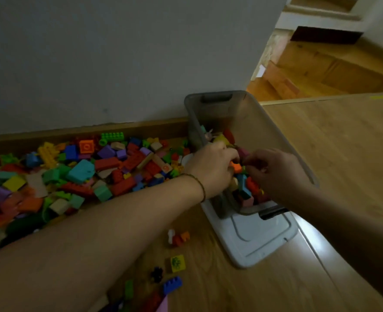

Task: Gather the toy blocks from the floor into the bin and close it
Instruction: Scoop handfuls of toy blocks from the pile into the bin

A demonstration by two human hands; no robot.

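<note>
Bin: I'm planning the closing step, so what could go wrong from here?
The bin sits on its lid, so freeing the lid may tip it and spill blocks. The floor pile is large and might overfill it. Strays near the lid could be missed.

bare forearms (118, 221) — a thin dark cord bracelet (201, 185) (two strands, seemingly) behind the left hand (210, 167).
</note>
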